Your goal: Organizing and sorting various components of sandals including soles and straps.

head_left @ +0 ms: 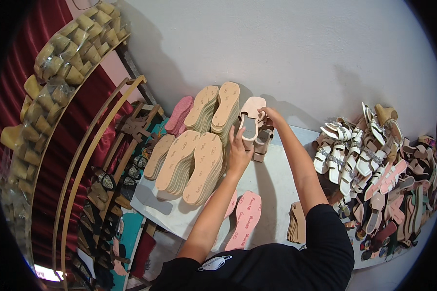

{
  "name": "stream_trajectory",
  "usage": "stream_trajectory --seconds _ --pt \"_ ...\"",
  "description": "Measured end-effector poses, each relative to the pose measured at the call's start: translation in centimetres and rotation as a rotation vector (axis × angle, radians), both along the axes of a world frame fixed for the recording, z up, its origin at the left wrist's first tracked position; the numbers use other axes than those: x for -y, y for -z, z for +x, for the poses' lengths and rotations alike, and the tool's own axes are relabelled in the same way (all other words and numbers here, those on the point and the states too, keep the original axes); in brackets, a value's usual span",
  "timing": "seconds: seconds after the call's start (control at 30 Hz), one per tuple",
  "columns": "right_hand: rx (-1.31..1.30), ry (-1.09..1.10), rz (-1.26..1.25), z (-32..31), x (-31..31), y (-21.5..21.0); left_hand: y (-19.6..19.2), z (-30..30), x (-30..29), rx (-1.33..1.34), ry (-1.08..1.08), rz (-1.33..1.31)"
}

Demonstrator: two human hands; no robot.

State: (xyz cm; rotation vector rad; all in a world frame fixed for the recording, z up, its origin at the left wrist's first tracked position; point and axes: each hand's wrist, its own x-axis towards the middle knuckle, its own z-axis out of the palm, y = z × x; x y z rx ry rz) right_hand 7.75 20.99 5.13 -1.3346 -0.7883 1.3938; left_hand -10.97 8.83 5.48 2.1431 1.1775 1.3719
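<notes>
A pale pink block-heeled slide sandal (249, 127) stands tilted at the back of the white table, its wide strap toward the wall. My left hand (239, 154) is closed round its heel end. At the strap's right side, my right hand (273, 117) pinches the edge with bent fingers. Just right of it and partly hidden is a second block-heeled sandal (263, 143). Close by on the left stand stacks of tan insoles (204, 167), with more tan stacks (226, 104) behind and a pink stack (180, 114) at the far left.
Printed pink insoles (246, 218) and a small tan stack (296, 225) lie nearer me on the white table (272, 189). A heap of white sandals (349, 150) and mixed footwear fills the right. Leftward, a curved shelf carries bagged wooden pieces (77, 48) above racks of shoes.
</notes>
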Motion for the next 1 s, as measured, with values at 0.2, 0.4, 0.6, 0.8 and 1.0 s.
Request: stream_trajectory --seconds 0.2,0.4,0.6,0.8,1.0 --pt "0.289 -0.074 -0.176 1.1 -4.1 1.8 2.6 1.6 -2.6 0.034 -0.052 -0.010" --pt "0.578 -0.306 -0.122 1.2 -8.0 3.7 4.5 1.4 -4.2 0.006 -0.132 0.047" --pt "0.818 -0.288 -0.310 0.7 -8.7 5.4 6.7 1.9 -4.8 0.001 -0.112 -0.081" --pt "0.947 -0.305 -0.406 -0.4 -7.4 2.5 8.5 1.6 -5.5 -0.001 -0.152 -0.027" --pt "0.975 -0.265 -0.404 0.6 -8.4 4.2 8.5 1.7 -5.6 0.050 -0.122 -0.088"
